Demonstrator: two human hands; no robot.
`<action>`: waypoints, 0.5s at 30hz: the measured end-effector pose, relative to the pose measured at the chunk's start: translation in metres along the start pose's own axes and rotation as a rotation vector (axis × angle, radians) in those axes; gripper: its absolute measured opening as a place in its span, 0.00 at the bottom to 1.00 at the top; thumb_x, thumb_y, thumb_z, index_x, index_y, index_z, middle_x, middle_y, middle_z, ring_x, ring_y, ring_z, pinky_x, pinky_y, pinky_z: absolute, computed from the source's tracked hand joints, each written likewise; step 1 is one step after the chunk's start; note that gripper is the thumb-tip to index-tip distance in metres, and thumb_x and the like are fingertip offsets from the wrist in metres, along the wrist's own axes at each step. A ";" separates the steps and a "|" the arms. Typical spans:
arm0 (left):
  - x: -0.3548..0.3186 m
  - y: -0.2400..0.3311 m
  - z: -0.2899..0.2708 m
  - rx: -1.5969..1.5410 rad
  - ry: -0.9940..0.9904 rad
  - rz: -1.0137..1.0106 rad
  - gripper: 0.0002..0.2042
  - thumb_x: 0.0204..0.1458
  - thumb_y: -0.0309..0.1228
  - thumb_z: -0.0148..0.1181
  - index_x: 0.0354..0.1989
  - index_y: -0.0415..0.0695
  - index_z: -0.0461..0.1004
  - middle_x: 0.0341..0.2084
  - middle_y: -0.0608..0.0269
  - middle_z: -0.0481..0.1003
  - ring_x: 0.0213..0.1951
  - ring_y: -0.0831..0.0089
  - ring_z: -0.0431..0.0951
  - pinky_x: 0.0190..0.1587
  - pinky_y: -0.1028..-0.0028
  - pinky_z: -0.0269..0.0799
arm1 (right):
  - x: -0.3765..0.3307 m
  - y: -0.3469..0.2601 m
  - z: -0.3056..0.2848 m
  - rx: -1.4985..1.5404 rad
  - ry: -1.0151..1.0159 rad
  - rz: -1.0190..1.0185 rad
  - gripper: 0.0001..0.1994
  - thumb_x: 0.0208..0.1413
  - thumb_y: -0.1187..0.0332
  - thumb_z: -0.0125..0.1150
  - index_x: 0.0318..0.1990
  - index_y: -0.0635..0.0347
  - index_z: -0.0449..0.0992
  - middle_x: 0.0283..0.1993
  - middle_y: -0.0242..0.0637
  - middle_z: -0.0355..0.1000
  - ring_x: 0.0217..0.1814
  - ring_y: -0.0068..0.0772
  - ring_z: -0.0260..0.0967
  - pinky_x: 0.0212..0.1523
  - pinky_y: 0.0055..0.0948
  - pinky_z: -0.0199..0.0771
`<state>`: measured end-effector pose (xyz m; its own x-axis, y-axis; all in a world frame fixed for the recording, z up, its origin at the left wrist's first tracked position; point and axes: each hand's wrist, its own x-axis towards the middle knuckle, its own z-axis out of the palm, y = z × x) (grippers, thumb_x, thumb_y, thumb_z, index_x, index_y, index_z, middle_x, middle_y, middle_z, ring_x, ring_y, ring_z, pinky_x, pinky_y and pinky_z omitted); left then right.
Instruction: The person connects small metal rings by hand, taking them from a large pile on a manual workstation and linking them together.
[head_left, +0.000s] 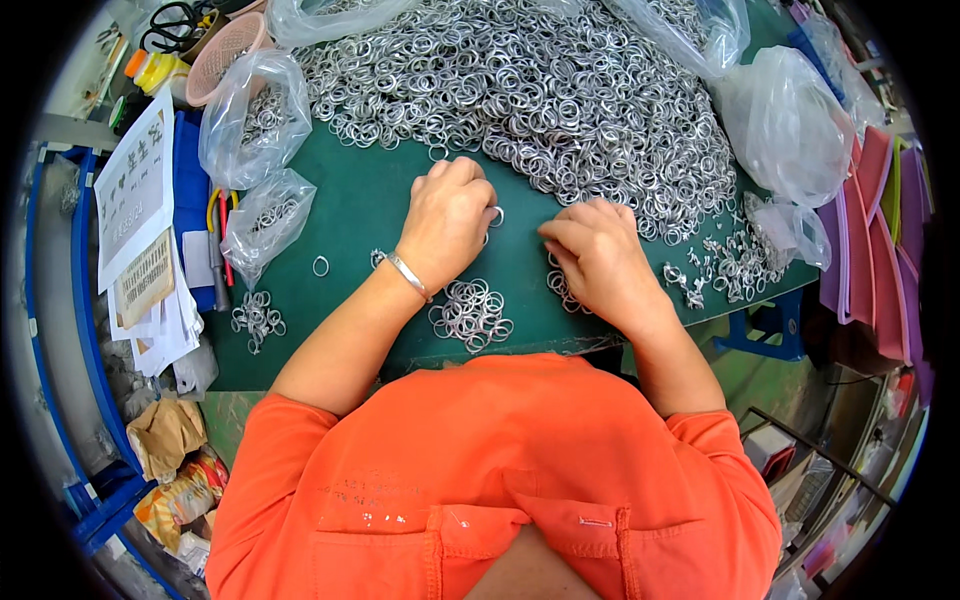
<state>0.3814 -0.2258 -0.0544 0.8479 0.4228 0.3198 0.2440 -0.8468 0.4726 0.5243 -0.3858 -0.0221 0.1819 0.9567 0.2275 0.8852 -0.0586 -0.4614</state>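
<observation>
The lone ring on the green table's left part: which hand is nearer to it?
Left. The left hand is right of the lone ring and slightly farther forward; the right hand is much farther to the right.

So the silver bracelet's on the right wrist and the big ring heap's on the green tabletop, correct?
Not quite: the head view shows the silver bracelet on the left wrist. The big heap of metal rings does lie on the green tabletop.
</observation>
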 end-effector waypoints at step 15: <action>-0.017 0.004 -0.027 -0.152 0.105 0.057 0.09 0.41 0.20 0.67 0.33 0.42 0.80 0.29 0.60 0.73 0.33 0.64 0.74 0.36 0.70 0.71 | 0.007 0.012 -0.012 0.195 0.212 -0.016 0.06 0.46 0.79 0.61 0.33 0.59 0.78 0.30 0.35 0.74 0.36 0.41 0.71 0.38 0.37 0.67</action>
<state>0.3550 -0.2275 -0.0362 0.8027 0.4139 0.4294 0.1168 -0.8151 0.5675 0.5410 -0.3834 -0.0153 0.2721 0.8747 0.4010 0.7935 0.0318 -0.6078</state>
